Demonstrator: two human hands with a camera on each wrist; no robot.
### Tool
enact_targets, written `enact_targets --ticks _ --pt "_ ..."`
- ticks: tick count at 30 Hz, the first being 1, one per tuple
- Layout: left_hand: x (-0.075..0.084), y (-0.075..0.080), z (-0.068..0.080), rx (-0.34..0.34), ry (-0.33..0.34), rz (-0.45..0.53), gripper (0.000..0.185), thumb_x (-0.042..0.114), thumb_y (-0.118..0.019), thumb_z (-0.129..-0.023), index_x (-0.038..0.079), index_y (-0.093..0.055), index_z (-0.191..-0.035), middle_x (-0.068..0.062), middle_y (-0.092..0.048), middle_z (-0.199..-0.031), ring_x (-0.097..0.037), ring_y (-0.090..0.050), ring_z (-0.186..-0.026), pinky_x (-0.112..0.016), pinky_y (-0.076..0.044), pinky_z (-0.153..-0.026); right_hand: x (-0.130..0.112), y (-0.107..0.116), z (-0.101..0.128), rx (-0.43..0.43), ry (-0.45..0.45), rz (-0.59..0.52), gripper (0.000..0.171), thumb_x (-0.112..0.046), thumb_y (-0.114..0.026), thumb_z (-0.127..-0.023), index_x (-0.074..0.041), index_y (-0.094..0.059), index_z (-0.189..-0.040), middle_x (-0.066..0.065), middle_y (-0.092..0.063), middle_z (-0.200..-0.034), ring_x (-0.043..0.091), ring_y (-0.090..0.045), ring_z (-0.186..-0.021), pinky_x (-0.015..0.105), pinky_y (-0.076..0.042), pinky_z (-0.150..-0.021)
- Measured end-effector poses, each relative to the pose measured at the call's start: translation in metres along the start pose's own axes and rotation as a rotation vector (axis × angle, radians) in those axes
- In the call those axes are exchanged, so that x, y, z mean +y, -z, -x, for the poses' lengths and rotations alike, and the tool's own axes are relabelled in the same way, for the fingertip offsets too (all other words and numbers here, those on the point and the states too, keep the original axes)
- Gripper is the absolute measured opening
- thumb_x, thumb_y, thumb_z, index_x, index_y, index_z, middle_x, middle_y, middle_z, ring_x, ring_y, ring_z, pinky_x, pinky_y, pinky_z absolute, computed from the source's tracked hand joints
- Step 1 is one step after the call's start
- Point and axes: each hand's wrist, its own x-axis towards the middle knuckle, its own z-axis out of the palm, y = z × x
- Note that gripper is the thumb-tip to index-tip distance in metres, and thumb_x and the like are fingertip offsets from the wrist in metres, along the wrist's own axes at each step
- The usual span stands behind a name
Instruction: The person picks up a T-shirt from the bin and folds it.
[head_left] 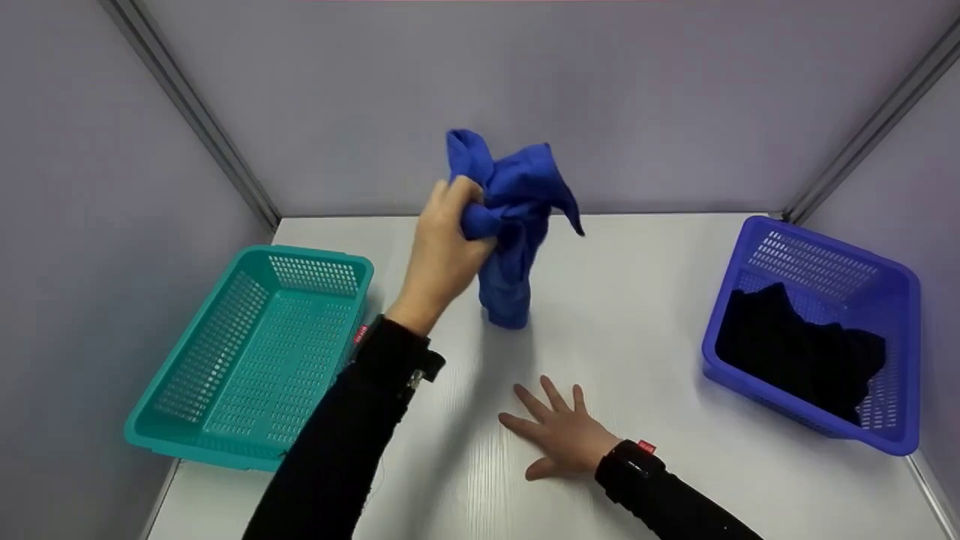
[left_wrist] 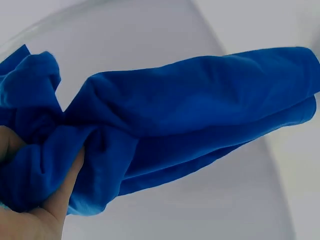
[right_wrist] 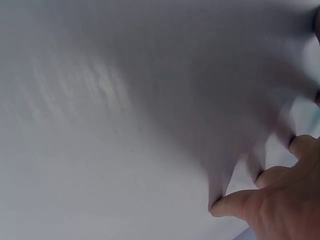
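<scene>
A bunched blue cloth [head_left: 510,217] hangs from my left hand [head_left: 446,247], which grips it near its upper end. Its loose corners flop over above the fingers, and the long lower part dangles over the middle of the table. In the left wrist view the blue cloth [left_wrist: 200,95] stretches away from the thumb in long folds. My right hand [head_left: 562,431] holds nothing; its fingers are spread on the white table [head_left: 615,315], below and to the right of the cloth. The right wrist view shows that hand's fingertips [right_wrist: 225,205] at the tabletop.
At the left stands a teal plastic basket [head_left: 277,360] with nothing inside. A purple-blue basket [head_left: 814,247] stands at the right with black cloth [head_left: 795,345] lying in it. Grey panels [head_left: 600,97] wall in the back and both sides of the table.
</scene>
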Motion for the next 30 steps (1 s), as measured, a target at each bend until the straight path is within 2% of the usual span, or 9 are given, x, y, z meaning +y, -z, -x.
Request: enact_targets --ticks 7,16,19,22,24,26,27,28,30 --pt "-0.017 -0.051 0.039 -0.2 0.063 -0.037 0.035 -0.005 -0.08 -0.082 0.005 -0.057 -0.107 -0.013 -0.054 -0.103 -0.03 -0.06 -0.095 -0.048 -0.057 -0.086 -0.002 -0.003 0.001 0.066 0.01 0.006 0.089 -0.063 -0.075 -0.086 -0.032 -0.042 -0.163 0.016 -0.028 -0.173 0.056 -0.023 -0.155 0.087 -0.03 -0.105" --pt "-0.061 -0.095 0.094 -0.509 0.13 -0.321 0.036 -0.005 -0.072 -0.093 0.011 -0.056 -0.121 -0.018 -0.055 -0.116 -0.035 -0.066 -0.099 -0.05 -0.058 -0.081 -0.01 -0.009 0.015 0.171 0.047 0.041 0.069 -0.047 -0.074 -0.094 -0.02 -0.054 -0.154 0.02 -0.045 -0.163 0.055 -0.042 -0.146 0.074 -0.044 -0.105" --pt "-0.076 -0.101 0.114 -0.642 0.171 -0.334 0.054 -0.002 -0.07 -0.096 0.016 -0.054 -0.143 -0.023 -0.055 -0.129 -0.036 -0.068 -0.102 -0.05 -0.059 -0.084 -0.007 -0.003 0.019 0.234 0.077 0.023 0.053 -0.035 -0.076 -0.095 -0.014 -0.064 -0.142 0.017 -0.06 -0.149 0.047 -0.057 -0.135 0.063 -0.053 -0.1" --pt "-0.089 -0.102 0.134 -0.777 0.238 -0.292 0.087 -0.001 -0.073 -0.092 0.024 -0.033 -0.165 -0.027 -0.053 -0.14 -0.039 -0.067 -0.11 -0.051 -0.058 -0.089 0.003 0.006 0.022 0.35 0.051 -0.06 0.032 -0.019 -0.075 -0.096 -0.009 -0.073 -0.126 0.01 -0.076 -0.125 0.033 -0.074 -0.112 0.049 -0.061 -0.089" --pt "-0.095 -0.1 0.146 -0.844 0.281 -0.268 0.104 -0.002 -0.076 -0.089 0.028 -0.018 -0.17 -0.028 -0.051 -0.146 -0.042 -0.065 -0.12 -0.053 -0.058 -0.092 0.013 0.011 0.024 0.458 -0.025 -0.105 0.023 -0.012 -0.074 -0.095 -0.007 -0.075 -0.118 0.007 -0.08 -0.106 0.025 -0.077 -0.092 0.041 -0.062 -0.078" --pt "-0.099 -0.098 0.156 -0.862 0.289 -0.274 0.108 -0.005 -0.072 -0.087 0.027 -0.012 -0.171 -0.025 -0.054 -0.149 -0.045 -0.06 -0.129 -0.055 -0.057 -0.095 0.023 0.016 0.024 0.562 -0.129 -0.145 0.019 -0.007 -0.073 -0.095 -0.006 -0.075 -0.114 0.006 -0.079 -0.09 0.019 -0.073 -0.072 0.037 -0.059 -0.064" --pt "-0.101 -0.097 0.161 -0.852 0.281 -0.283 0.107 -0.006 -0.071 -0.088 0.026 -0.012 -0.171 -0.024 -0.056 -0.148 -0.046 -0.059 -0.131 -0.055 -0.057 -0.095 0.028 0.018 0.023 0.607 -0.182 -0.158 0.02 -0.007 -0.074 -0.095 -0.005 -0.075 -0.115 0.006 -0.078 -0.087 0.019 -0.071 -0.069 0.037 -0.057 -0.061" --pt "-0.102 -0.097 0.164 -0.835 0.271 -0.294 0.104 -0.006 -0.069 -0.088 0.025 -0.013 -0.171 -0.023 -0.059 -0.147 -0.046 -0.058 -0.132 -0.055 -0.057 -0.095 0.032 0.019 0.022 0.631 -0.228 -0.178 0.025 -0.009 -0.075 -0.095 -0.004 -0.073 -0.119 0.007 -0.076 -0.087 0.018 -0.068 -0.069 0.036 -0.055 -0.061" --pt "-0.102 -0.096 0.169 -0.779 0.239 -0.311 0.095 -0.003 -0.068 -0.09 0.019 -0.02 -0.17 -0.021 -0.067 -0.137 -0.043 -0.063 -0.125 -0.053 -0.057 -0.094 0.038 0.019 0.018 0.61 -0.273 -0.258 0.041 -0.016 -0.078 -0.096 -0.003 -0.066 -0.133 0.009 -0.071 -0.099 0.02 -0.065 -0.079 0.038 -0.055 -0.069"
